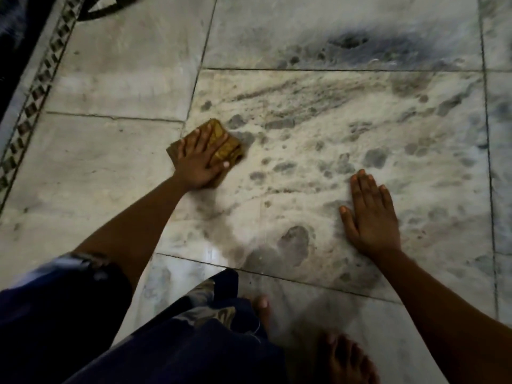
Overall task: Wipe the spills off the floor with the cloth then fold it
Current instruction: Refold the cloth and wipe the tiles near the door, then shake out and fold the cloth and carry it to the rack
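Dark blue garment point(177, 353) fills the lower left, nearest the lens; two bare feet point(343, 358) beside it on the floor, one big toe further forward, near the centre bottom.

Floor point(116, 87): pale marble tiles with dark joints; a patterned border strip point(36, 95) runs diagonally along the left edge, dark beyond it; a dark curved object at top left, cut off, cannot tell what. Tiles to the left of the cloth look dry and plain; open tile on all sides of both hands, nothing standing on it.

Spills point(318, 128): grey wet blotches and streaks spread across the centre tile, from the cloth rightward and up toward a darker smear on the far tile; a larger patch lies between the arms, near the feet; a glossy reflection just below it.

Cloth point(221, 142): small, mustard-brown, bunched, on the centre tile's left edge near the joint, at the left margin of the wet area.

Left hand point(201, 159): arm stretched forward, palm down on the cloth, fingers spread and straight, pressing it to the floor.

Right hand point(371, 214): flat on the wet tile, well apart from the cloth, fingers straight and close together, thumb out, holding nothing.
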A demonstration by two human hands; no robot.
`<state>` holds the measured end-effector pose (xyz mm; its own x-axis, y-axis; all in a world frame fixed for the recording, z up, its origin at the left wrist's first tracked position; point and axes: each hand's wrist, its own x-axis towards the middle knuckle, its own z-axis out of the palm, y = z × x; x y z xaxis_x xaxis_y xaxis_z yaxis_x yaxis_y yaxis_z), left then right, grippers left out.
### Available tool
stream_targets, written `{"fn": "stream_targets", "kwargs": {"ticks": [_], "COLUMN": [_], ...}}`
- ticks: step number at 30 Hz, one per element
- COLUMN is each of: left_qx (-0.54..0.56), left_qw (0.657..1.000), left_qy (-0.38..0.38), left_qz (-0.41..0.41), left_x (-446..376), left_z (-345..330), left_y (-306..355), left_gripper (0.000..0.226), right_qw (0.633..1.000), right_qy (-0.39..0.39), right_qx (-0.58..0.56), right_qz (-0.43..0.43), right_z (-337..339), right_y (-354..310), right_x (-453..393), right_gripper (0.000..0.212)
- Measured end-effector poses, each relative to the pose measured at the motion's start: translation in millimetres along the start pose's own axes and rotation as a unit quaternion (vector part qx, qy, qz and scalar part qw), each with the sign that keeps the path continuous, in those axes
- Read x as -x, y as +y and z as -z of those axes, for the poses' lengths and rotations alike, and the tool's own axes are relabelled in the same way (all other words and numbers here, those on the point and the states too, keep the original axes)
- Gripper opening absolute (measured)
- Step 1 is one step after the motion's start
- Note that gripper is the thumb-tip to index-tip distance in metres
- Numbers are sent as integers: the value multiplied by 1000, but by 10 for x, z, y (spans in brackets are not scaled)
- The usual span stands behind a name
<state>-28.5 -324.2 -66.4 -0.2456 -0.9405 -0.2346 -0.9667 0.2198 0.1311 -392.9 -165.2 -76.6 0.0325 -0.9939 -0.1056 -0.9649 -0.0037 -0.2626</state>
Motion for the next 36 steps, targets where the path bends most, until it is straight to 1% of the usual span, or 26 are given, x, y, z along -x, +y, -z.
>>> {"fn": "stream_targets", "kwargs": {"ticks": [1,3,6,9,12,14,18,20,22,23,24,25,27,28,30,32,33,34,36], "left_qx": [6,7,4,19,12,28,65,79,134,182,250,337,496,551,634,701,722,732,740], "left_qw": [1000,999,998,991,981,977,976,977,973,968,956,933,863,828,755,677,646,624,607], "left_qy": [-13,-42,-41,-28,-11,-13,-9,-24,-46,-51,-59,-70,-91,-101,-129,-150,-155,-159,-161], "left_qz": [17,13,-53,-129,-191,-212,-207,-198,-180,-167,-144,-110,-14,33,112,170,196,220,241], "left_x": [-208,-543,-720,-475,-47,262,861,1061,1183,1206,1203,1187,1127,1080,968,898,869,843,782], "left_z": [25,63,30,-31,-92,-115,-184,-206,-188,-141,-75,9,211,300,436,553,613,652,711], "left_y": [38,181,601,997,1131,1153,1199,1221,1262,1291,1328,1372,1447,1461,1456,1449,1455,1462,1464], "left_gripper": [72,70,67,64,58,54,49,50,52,51,48,45,40,34,28,27,26,26,29], "right_qw": [1000,1000,1000,1000,1000,1000,1000,1000,999,999,998,998,997,997,993,987,984,982,979], "right_qy": [0,-2,-1,2,3,3,8,-1,-14,-15,-13,-11,-3,5,19,40,48,54,71], "right_qx": [-2,-4,-3,-11,-9,-6,-4,-19,-34,-43,-55,-63,-71,-82,-117,-155,-169,-176,-187], "right_qz": [0,-1,2,4,5,4,5,6,10,11,12,10,5,2,-10,-24,-29,-31,-32], "right_z": [5,13,22,25,30,34,23,36,84,123,160,193,247,277,331,386,429,466,567], "right_y": [7,7,3,11,9,5,7,20,41,48,56,62,59,43,0,-47,-69,-86,-113], "right_x": [-3,-8,-2,6,1,5,20,5,3,1,-7,-13,-23,-35,-60,-83,-98,-108,-128], "right_gripper": [67,68,67,65,66,67,70,71,70,70,70,70,69,69,66,60,59,58,56]}}
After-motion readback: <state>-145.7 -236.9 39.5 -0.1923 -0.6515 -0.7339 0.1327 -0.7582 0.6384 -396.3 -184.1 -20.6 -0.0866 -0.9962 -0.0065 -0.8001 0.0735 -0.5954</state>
